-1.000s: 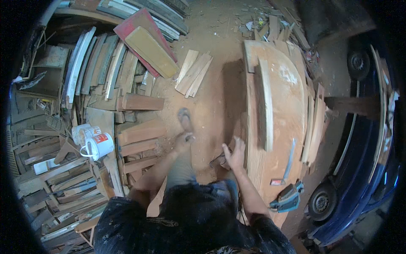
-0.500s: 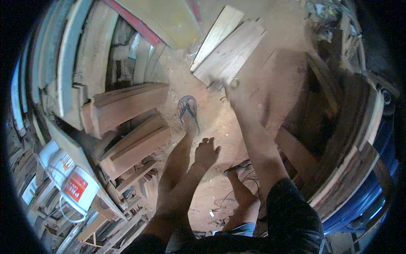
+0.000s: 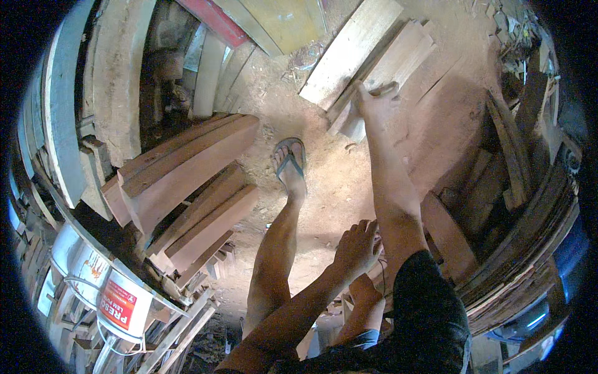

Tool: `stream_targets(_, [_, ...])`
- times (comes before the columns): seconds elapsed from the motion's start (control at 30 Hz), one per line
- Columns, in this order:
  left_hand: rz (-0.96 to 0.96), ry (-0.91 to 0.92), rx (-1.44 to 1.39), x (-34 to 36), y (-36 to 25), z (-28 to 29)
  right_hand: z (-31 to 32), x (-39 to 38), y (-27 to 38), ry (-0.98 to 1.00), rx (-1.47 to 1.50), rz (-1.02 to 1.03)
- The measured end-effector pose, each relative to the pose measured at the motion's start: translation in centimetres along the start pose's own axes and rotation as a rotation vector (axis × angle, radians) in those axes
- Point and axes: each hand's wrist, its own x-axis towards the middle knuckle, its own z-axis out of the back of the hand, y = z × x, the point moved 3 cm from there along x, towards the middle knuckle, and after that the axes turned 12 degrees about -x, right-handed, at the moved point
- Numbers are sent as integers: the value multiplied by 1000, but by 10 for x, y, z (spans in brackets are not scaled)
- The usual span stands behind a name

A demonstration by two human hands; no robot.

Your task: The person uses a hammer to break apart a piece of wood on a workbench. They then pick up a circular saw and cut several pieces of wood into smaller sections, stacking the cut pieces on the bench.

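My right hand (image 3: 375,103) reaches far forward to a stack of pale planks (image 3: 398,59) on the dirt floor. Its thumb and curled fingers lie either side of the upper plank near its closer end; part of the grip is hidden. Just left of that stack lies another pale plank (image 3: 352,53), a dark gap between them. My left hand (image 3: 357,249) hangs low in front of me, beside my right forearm, with loosely bent fingers and nothing visible in it. My left foot in a flip-flop (image 3: 291,163) stands short of the planks.
Thick reddish-brown beams (image 3: 187,162) are stacked at the left, by upright boards (image 3: 118,75). A white bucket (image 3: 121,302) with a red label stands at lower left. Curved stacked timber (image 3: 529,249) lines the right side. A yellow panel (image 3: 286,22) with a red edge is at the top.
My right hand has moved forward along the plank stack. My left hand has swung right, towards my right forearm. The view has shifted, bringing the planks right and larger.
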Motion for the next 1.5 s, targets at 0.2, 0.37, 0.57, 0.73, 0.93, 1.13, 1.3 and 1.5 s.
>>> stream_targets(0.2, [-7, -31, -34, 0, -6, 2, -39, 31, -53, 277, 568, -21])
stream_targets(0.37, [-13, 1, -44, -3, -4, -5, -37, 35, -53, 276, 788, -50])
stream_targets(0.57, [74, 70, -54, -5, 6, -12, 24, 1, -7, 243, 865, 84])
stream_targets(0.73, [28, 53, 20, -11, 8, -23, 23, -12, 40, 431, 876, 59])
stream_targets(0.93, [-131, -11, 145, -15, 11, -30, -37, 5, 49, 601, 607, 33])
stream_targets(1.13, [-113, -25, 106, -16, 16, -40, -34, -4, 60, 630, 701, 26])
stream_targets(1.3, [-27, 52, 162, -16, 23, -51, -4, -1, 49, 277, 405, 186])
stream_targets(1.5, [-124, -30, 80, -24, 8, -50, 20, -34, 34, -81, -28, 542])
